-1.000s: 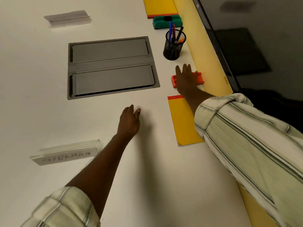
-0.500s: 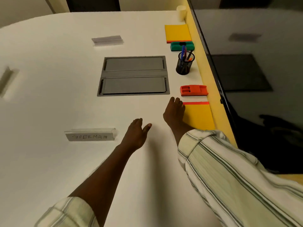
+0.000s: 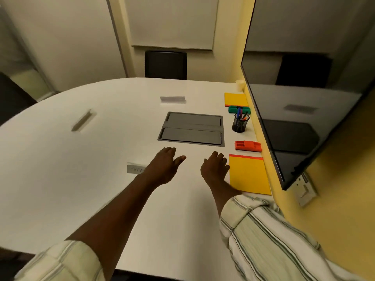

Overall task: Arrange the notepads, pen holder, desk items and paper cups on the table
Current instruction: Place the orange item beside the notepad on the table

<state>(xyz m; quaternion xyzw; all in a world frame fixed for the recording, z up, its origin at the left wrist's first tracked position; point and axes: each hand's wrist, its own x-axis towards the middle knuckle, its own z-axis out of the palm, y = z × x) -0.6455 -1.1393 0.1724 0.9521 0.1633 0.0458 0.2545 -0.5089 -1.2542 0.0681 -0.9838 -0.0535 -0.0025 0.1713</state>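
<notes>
Along the right side of the white table (image 3: 81, 179) lie, from near to far, a yellow notepad (image 3: 248, 175) with a red top strip, an orange stapler (image 3: 248, 146), a black mesh pen holder (image 3: 240, 124) with pens, a green desk item (image 3: 233, 109), a second yellow notepad (image 3: 235, 99) and a pale paper cup (image 3: 239, 84). My right hand (image 3: 215, 169) hovers empty just left of the near notepad, fingers relaxed. My left hand (image 3: 164, 167) is beside it over the table, also empty, with fingers loosely spread.
A grey recessed cable box (image 3: 191, 129) sits in the table's middle. Clear name-card holders (image 3: 172, 99) (image 3: 83, 120) (image 3: 135, 169) stand on the table, the near one partly behind my left hand. A large dark screen (image 3: 294, 110) hangs at the right; a black chair (image 3: 165, 64) stands at the far end.
My right hand let go of the orange stapler and drew back to beside the near notepad. The view tilted up, showing the far table end and wall.
</notes>
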